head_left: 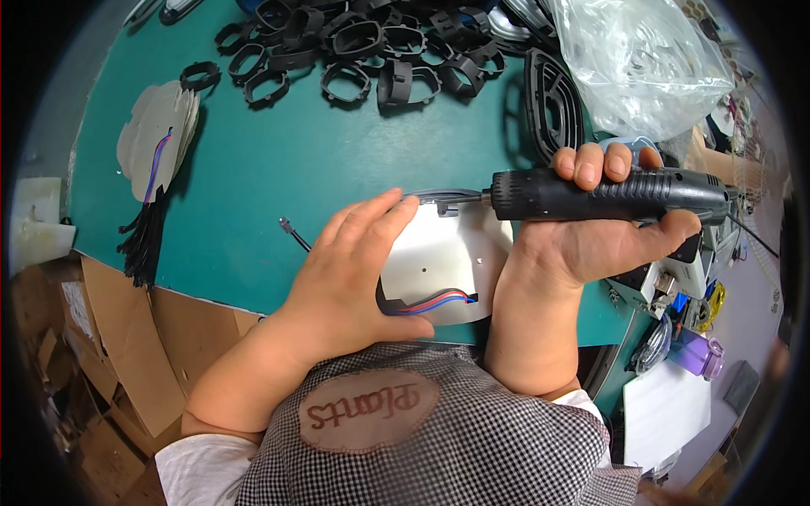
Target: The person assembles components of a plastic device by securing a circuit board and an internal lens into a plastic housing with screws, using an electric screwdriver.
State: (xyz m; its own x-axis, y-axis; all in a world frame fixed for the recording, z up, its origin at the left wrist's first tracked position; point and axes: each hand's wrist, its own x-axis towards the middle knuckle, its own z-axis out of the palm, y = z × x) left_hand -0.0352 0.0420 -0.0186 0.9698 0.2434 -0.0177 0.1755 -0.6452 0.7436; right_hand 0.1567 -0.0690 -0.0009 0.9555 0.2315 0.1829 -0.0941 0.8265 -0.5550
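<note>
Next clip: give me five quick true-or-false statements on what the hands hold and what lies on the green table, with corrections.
1. The right hand grips a black electric screwdriver. True.
2. The screwdriver stands upright. False: it lies level, its bit pointing toward the person's left.
3. The left hand rests on a white plate. True.
4. Red and blue wires run along the plate's near edge. True.
5. The black plastic rings are stacked in a box. False: they lie loose at the far side of the green table.

Clear plastic bag point(641, 63), upper right
</note>
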